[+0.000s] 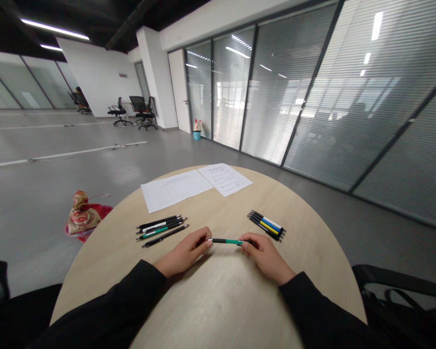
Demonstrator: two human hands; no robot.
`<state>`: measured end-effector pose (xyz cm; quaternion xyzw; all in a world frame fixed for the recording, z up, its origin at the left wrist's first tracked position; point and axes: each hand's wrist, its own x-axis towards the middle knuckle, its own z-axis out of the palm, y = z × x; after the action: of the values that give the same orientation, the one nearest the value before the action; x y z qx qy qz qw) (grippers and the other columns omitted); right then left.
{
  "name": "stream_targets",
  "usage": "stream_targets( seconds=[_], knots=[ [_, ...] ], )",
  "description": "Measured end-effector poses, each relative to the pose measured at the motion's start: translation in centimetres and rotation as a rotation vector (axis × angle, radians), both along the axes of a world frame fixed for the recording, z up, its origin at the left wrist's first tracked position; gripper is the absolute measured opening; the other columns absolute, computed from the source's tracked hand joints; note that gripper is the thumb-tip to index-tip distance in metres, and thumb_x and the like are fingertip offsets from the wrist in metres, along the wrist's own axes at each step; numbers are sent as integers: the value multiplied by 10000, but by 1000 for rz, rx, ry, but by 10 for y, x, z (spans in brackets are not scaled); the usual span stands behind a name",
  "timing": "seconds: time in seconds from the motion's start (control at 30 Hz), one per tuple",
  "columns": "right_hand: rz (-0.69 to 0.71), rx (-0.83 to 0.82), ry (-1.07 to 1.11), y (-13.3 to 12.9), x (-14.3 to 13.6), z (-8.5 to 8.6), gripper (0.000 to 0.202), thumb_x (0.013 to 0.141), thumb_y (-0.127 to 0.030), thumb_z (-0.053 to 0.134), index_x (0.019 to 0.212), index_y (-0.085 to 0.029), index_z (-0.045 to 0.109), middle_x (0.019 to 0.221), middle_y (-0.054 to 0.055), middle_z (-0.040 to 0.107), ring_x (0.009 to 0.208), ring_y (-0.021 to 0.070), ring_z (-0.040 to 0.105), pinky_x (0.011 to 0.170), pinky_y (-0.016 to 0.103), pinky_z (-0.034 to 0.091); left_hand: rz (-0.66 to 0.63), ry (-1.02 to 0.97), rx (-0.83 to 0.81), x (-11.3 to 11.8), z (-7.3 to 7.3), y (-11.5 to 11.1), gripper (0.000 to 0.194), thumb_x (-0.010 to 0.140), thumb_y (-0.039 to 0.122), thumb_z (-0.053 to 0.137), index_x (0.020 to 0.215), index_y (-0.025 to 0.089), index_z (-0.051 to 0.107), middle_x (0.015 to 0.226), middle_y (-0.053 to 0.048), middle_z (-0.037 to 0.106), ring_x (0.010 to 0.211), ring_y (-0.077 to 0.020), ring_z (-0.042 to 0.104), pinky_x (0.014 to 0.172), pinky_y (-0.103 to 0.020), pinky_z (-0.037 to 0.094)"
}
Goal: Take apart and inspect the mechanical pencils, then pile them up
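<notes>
Green-and-black pen (228, 241) in progress, left hand (189, 247) and right hand (266, 253) pinching its ends; right-side pens (268, 227) lined up, left-side pens (161, 231) look unaligned.

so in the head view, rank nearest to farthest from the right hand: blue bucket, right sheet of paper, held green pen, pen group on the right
1. Held green pen: in the right hand
2. Pen group: just beyond it
3. Right sheet of paper: near the table's far edge
4. Blue bucket: on the floor by the glass wall
</notes>
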<state>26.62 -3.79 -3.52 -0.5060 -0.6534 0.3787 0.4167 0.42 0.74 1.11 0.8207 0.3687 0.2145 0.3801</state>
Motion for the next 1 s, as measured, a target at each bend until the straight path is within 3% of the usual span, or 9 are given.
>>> stream_targets(
  seconds=[0.33, 0.5, 0.63, 0.73, 1.0],
  knots=[
    [3, -23, 18, 0, 0, 0, 185, 882, -298, 588, 900, -174, 725, 754, 20, 641, 683, 159, 551, 648, 265, 426, 44, 20, 55, 1, -8, 2, 165, 887, 357, 576, 884, 196, 543, 777, 18, 537, 707, -157, 460, 650, -263, 357],
    [-17, -21, 42, 1, 0, -2, 184, 879, -281, 581, 921, -177, 727, 768, 24, 657, 686, 160, 563, 646, 268, 435, 65, 23, 57, 2, -6, 2, 252, 896, 442, 568, 870, 192, 547, 742, 17, 531, 670, -155, 457, 618, -263, 360],
    [-19, -25, 40, 1, 0, -3, 189, 880, -289, 582, 927, -178, 728, 760, 25, 661, 672, 160, 562, 633, 267, 440, 66, 22, 121, 2, -5, 4, 425, 973, 492, 406, 696, 192, 523, 724, -13, 546, 696, -172, 489, 670, -288, 387],
    [-11, -18, 24, 1, 0, -3, 195, 882, -297, 587, 931, -176, 731, 776, 29, 669, 674, 159, 563, 637, 267, 441, 73, 12, 78, 2, -8, 5, 521, 1002, 506, 313, 621, 194, 482, 665, -9, 528, 657, -164, 487, 670, -287, 391],
    [0, -11, 7, 1, 0, -4, 202, 888, -311, 600, 935, -172, 740, 772, 27, 666, 693, 160, 563, 645, 264, 431, 14, -11, -14, 1, -1, 5, 501, 965, 531, 423, 618, 181, 514, 671, -3, 516, 644, -150, 467, 643, -274, 383]
  ],
)
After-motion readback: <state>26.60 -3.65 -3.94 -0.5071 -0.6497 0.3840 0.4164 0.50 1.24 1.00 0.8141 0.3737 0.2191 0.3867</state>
